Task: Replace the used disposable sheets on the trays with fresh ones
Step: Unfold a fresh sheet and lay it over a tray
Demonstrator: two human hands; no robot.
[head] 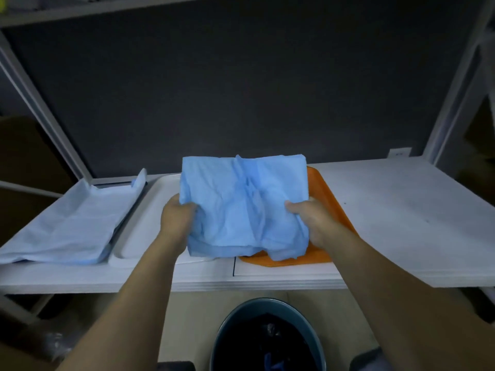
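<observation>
A: Where is the sheet sitting right now?

B: The crumpled blue disposable sheet is hanging above the near middle of the white tabletop, over the flat orange plastic tray. The left hand and the right hand are each gripping a lower side of it, fingers curling into the folds.

A: What is looking risky?

B: It is bunching loosely, so a trailing corner could be snagging the tray's near edge and dragging it. And the round dark bin is standing below the tabletop's near edge, so releasing too early is likely dropping the sheet short.
</observation>
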